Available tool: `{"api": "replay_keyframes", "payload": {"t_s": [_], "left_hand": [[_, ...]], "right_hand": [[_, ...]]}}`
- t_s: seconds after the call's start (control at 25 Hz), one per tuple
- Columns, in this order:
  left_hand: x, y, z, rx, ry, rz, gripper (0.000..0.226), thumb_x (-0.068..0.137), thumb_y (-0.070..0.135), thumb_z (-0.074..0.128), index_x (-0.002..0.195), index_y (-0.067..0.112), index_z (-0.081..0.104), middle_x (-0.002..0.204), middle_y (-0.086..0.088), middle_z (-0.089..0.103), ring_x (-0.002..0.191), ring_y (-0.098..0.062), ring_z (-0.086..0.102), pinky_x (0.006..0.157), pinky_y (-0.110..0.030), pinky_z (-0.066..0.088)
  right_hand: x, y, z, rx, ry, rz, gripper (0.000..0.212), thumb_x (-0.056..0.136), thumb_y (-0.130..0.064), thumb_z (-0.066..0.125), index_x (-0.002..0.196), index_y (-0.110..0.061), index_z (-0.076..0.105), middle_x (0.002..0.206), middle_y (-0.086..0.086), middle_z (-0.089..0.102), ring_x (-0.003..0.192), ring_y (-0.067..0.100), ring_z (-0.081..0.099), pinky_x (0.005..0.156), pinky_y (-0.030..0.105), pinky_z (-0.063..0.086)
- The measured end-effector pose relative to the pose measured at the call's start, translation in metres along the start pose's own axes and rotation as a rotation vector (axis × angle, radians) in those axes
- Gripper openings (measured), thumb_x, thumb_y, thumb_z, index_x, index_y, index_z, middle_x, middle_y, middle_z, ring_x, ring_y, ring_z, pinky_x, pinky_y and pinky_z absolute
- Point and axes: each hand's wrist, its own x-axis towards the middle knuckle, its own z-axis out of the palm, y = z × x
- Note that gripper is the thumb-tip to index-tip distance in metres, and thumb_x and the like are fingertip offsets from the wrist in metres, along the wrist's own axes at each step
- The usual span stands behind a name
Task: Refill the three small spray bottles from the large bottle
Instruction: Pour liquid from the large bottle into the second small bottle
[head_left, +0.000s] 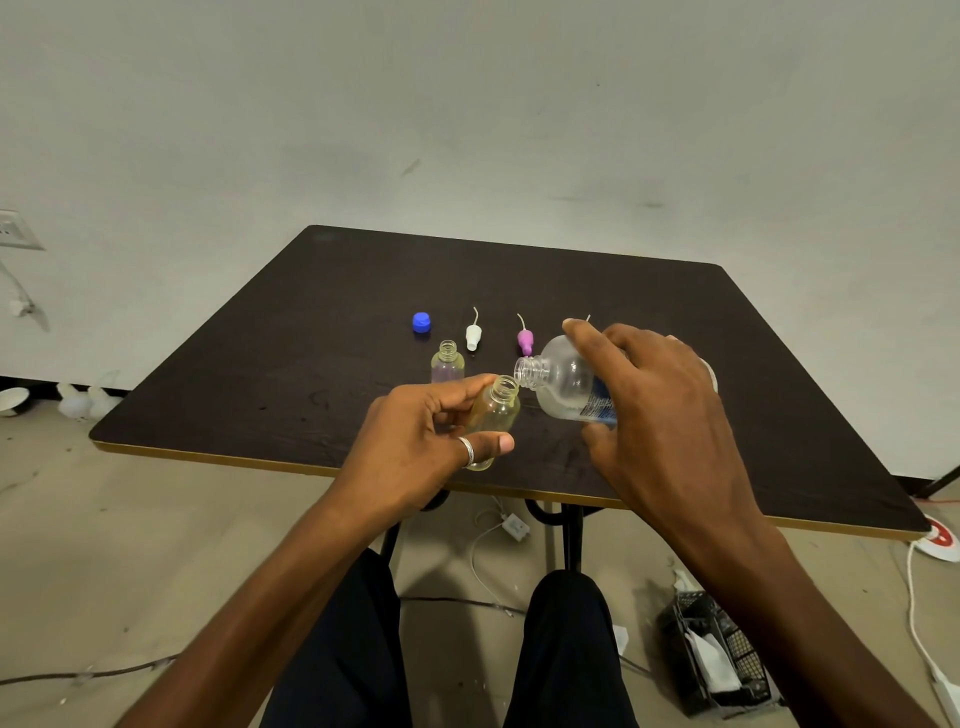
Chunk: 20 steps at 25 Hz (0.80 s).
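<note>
My right hand grips the large clear bottle, tipped on its side with its open neck pointing left. The neck sits just above the mouth of a small yellowish spray bottle, which my left hand holds tilted above the table. A second small open bottle stands upright behind my left hand. A blue cap, a white spray top and a pink spray top lie in a row farther back. A third small bottle is not visible.
The dark square table has its near edge under my wrists. On the floor lie cables, a white plug block and a black mesh basket at the right. My knees are below the table.
</note>
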Motion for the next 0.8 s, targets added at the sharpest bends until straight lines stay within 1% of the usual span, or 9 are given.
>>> {"api": "replay_keyframes", "payload": {"t_s": [0.16, 0.32, 0.4, 0.52, 0.8], "left_hand": [[0.0007, -0.0025, -0.0002, 0.010, -0.006, 0.001, 0.054, 0.075, 0.025, 0.085, 0.122, 0.041, 0.065, 0.088, 0.044, 0.065, 0.094, 0.022, 0.061, 0.074, 0.005, 0.040], [0.0011, -0.0041, 0.0000, 0.023, -0.006, -0.003, 0.056, 0.074, 0.025, 0.085, 0.122, 0.044, 0.062, 0.086, 0.045, 0.063, 0.094, 0.024, 0.059, 0.073, 0.005, 0.040], [0.0012, -0.0048, -0.0001, 0.025, -0.006, -0.005, 0.058, 0.074, 0.025, 0.085, 0.126, 0.038, 0.063, 0.086, 0.043, 0.064, 0.094, 0.024, 0.059, 0.073, 0.005, 0.040], [0.0016, -0.0051, -0.0001, 0.019, -0.010, -0.008, 0.060, 0.074, 0.025, 0.085, 0.130, 0.032, 0.063, 0.093, 0.036, 0.066, 0.096, 0.022, 0.060, 0.075, 0.004, 0.041], [0.0014, -0.0055, 0.0004, -0.006, -0.014, -0.021, 0.059, 0.074, 0.024, 0.085, 0.129, 0.031, 0.065, 0.097, 0.032, 0.069, 0.097, 0.018, 0.062, 0.076, 0.002, 0.043]], "right_hand": [[0.0006, 0.0000, -0.0005, 0.003, -0.013, 0.006, 0.081, 0.065, -0.013, 0.086, 0.138, -0.014, 0.051, 0.121, 0.016, 0.062, 0.110, 0.036, 0.057, 0.097, 0.058, 0.044], [0.0006, -0.0003, -0.0012, -0.007, -0.022, 0.006, 0.080, 0.066, -0.014, 0.086, 0.138, -0.015, 0.051, 0.122, 0.015, 0.062, 0.112, 0.036, 0.056, 0.101, 0.057, 0.042], [0.0009, -0.0006, -0.0013, -0.007, -0.017, 0.005, 0.079, 0.066, -0.013, 0.086, 0.137, -0.015, 0.051, 0.121, 0.016, 0.062, 0.112, 0.036, 0.057, 0.101, 0.057, 0.041], [0.0013, -0.0006, -0.0017, -0.010, -0.013, 0.002, 0.078, 0.066, -0.011, 0.085, 0.137, -0.015, 0.052, 0.121, 0.016, 0.062, 0.112, 0.036, 0.056, 0.102, 0.058, 0.040], [0.0010, -0.0014, -0.0025, -0.025, -0.010, 0.000, 0.079, 0.066, -0.009, 0.084, 0.137, -0.016, 0.051, 0.120, 0.015, 0.062, 0.112, 0.035, 0.056, 0.103, 0.056, 0.039]]}}
